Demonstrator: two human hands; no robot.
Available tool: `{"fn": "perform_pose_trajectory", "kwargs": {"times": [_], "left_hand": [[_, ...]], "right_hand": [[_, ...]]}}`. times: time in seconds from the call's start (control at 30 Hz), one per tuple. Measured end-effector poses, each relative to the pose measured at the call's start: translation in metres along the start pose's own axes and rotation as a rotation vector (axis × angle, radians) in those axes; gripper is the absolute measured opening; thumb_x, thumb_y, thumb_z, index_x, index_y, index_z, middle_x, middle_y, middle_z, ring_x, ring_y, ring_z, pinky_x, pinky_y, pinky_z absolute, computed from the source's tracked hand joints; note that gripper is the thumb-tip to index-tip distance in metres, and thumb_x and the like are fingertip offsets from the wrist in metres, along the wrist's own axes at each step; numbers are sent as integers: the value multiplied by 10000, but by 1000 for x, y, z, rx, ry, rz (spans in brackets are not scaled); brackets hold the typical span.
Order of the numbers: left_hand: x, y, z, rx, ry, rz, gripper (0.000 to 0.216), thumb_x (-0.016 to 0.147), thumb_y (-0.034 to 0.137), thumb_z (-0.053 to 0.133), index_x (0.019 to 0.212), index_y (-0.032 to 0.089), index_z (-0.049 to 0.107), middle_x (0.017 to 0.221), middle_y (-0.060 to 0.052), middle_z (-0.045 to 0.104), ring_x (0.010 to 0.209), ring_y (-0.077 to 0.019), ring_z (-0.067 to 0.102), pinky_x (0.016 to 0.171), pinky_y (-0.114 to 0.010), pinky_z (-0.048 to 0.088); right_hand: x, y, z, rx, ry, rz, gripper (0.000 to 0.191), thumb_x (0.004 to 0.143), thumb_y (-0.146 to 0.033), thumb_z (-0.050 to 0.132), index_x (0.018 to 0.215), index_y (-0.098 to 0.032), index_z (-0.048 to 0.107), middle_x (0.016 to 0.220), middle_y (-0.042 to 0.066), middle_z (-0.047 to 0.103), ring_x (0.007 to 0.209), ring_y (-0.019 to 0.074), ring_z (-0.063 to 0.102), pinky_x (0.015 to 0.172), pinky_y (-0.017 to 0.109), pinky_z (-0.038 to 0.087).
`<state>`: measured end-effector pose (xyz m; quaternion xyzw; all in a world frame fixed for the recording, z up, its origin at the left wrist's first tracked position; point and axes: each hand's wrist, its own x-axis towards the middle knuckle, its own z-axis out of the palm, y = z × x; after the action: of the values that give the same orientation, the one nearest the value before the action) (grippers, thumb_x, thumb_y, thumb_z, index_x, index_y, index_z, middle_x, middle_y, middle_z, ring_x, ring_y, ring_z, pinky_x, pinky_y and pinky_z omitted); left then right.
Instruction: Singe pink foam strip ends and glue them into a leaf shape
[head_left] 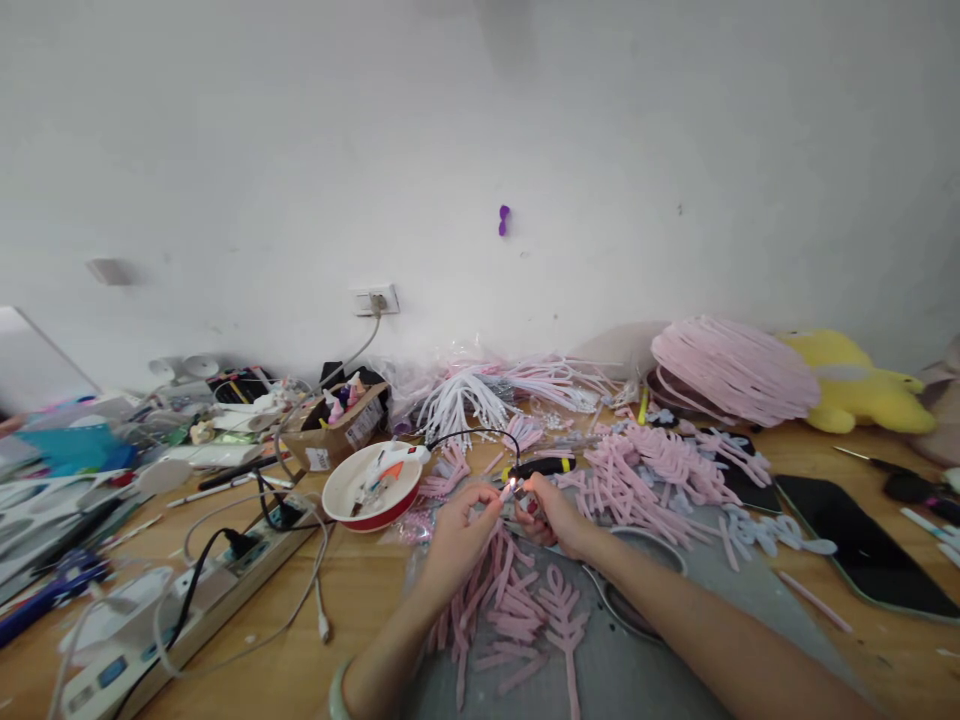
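Note:
My left hand [463, 528] pinches a small pale pink piece [506, 493], too small to tell its kind. Close against it, my right hand [553, 515] is closed around a lighter [532, 506], mostly covered by the fingers. A small bright flame [513, 483] burns between the two hands, at the pale piece. Under my wrists lie many cut pink pipe cleaners [517, 615] on a grey mat [660, 660]. A leaf-shaped pink pipe cleaner piece [562, 610] lies there too. Just behind my hands is a yellow-and-black handled tool [544, 467].
To the left stands a red-rimmed bowl [352, 519] holding a white glue gun [394, 460]. A power strip [202, 600] with loose cables crosses the front left. Scissors [637, 615] lie beneath my right forearm. A phone [862, 545] and a yellow plush toy [859, 380] are at right.

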<state>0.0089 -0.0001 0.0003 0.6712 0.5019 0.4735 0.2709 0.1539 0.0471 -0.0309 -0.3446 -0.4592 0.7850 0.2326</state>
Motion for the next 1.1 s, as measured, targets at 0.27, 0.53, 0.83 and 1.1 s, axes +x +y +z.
{"fn": "perform_pose_trajectory", "kwargs": {"times": [0.27,0.53,0.83,1.1], "left_hand": [[1,-1,0,-93,-38,-85,229,743,333,501,614,172,601,715,-28,633,733,-183,560,721,-279,418],[2,-11,0,-156,-74,-169,241,754,340,497,598,169,566,618,9,588,638,-156,542,633,-255,408],[-5,-2,-2,580,202,222,83,732,151,527,703,197,589,806,-36,666,824,-216,571,795,-365,336],[-10,-1,-5,917,260,492,114,790,142,502,722,191,579,796,-34,659,782,-205,549,793,-367,305]], "right_hand": [[1,0,1,-11,19,-7,383,764,-389,218,472,-179,348,368,-71,207,297,45,107,317,189,41],[-3,-4,3,-21,62,9,448,775,-492,192,500,-178,353,392,-83,190,311,38,99,323,169,44],[-3,-3,3,-42,49,0,449,776,-497,205,483,-182,337,377,-85,181,317,41,97,322,169,55],[-2,-3,8,-93,138,-13,434,793,-433,219,462,-179,340,376,-65,209,306,44,118,334,193,52]]}}
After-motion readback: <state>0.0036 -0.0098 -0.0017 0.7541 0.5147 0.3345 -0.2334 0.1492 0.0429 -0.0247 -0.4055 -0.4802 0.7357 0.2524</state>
